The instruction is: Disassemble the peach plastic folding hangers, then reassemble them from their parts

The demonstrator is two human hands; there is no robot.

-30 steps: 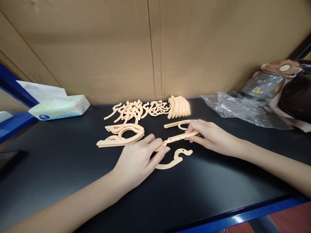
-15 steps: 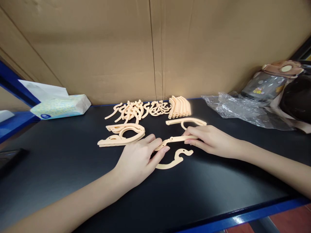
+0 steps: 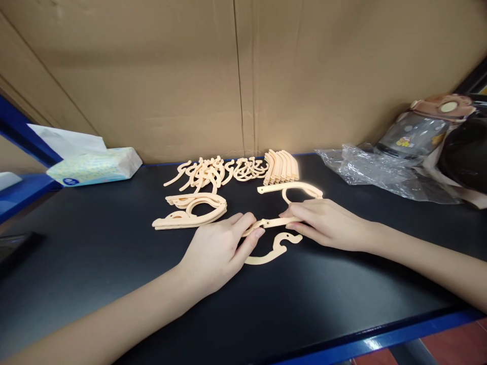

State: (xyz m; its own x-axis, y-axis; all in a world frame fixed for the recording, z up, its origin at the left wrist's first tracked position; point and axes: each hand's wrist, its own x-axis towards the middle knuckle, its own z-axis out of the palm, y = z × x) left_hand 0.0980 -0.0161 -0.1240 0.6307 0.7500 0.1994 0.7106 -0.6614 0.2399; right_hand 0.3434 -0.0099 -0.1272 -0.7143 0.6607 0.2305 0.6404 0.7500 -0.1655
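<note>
My left hand [image 3: 224, 248] is closed with thumb and fingers around a small curved beige plastic piece [image 3: 253, 228], partly hidden by the fingers. My right hand [image 3: 323, 220] pinches a long beige hanger arm [image 3: 279, 222], and the two pieces meet end to end between my hands. Just below lies a loose hanger hook [image 3: 279, 248], its left end behind my left hand. Beyond my right hand is another hanger arm [image 3: 292, 187] with a curved piece at it. Folded hangers [image 3: 194, 218] lie left, close to my left fingers.
At the back are a pile of loose hanger hooks [image 3: 209, 172], several ring-like curved pieces [image 3: 249, 170] and a stack of hanger arms [image 3: 281, 167]. A tissue pack [image 3: 99, 167] sits left; clear plastic film [image 3: 373, 170] and a bottle [image 3: 418, 132] stand right on the black table [image 3: 243, 324].
The right hand has shifted slightly, and its fingers sit nearer the left end of the hanger arm. That arm's joint end has dipped a little. My left hand barely moves.
</note>
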